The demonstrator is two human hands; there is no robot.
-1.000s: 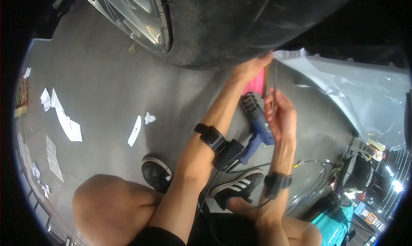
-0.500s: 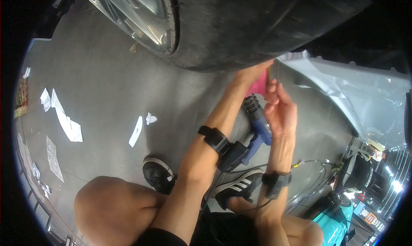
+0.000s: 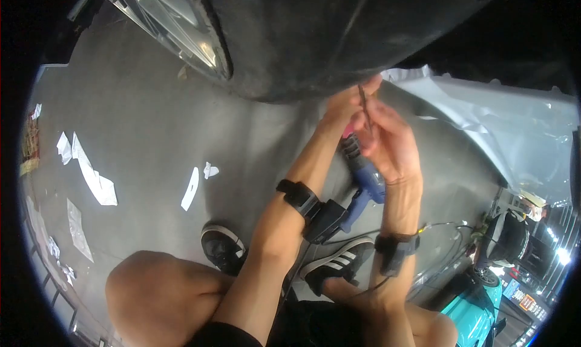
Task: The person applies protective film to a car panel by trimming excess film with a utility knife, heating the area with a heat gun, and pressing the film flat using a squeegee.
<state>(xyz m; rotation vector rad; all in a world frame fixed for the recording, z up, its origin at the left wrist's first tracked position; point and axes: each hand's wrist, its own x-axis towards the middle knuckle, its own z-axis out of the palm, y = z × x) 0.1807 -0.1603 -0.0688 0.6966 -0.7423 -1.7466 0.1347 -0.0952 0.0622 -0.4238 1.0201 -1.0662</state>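
My right hand (image 3: 390,138) is closed around a slim dark blade-like tool (image 3: 365,105), its tip pointing up toward the tire. My left hand (image 3: 354,99) reaches up just under the black tire (image 3: 302,50). Its fingers look curled beside the near corner of the pale film-like sheet (image 3: 460,108), and the right hand and tool partly cover them; what they grip is hidden. A blue heat gun (image 3: 366,186) lies below the hands, nozzle upward. Behind the hands a bit of something pink (image 3: 348,129) shows.
A silver wheel rim (image 3: 175,20) is at upper left. White paper-like scraps (image 3: 95,177) litter the grey floor (image 3: 157,129). Cables (image 3: 445,250) run along the right. My shoes (image 3: 339,263) are below the heat gun. A turquoise car (image 3: 478,313) stands at lower right.
My right hand has moved left and closer to my left hand, and the tool has tilted leftward. Less of the pink thing shows. The view has shifted slightly.
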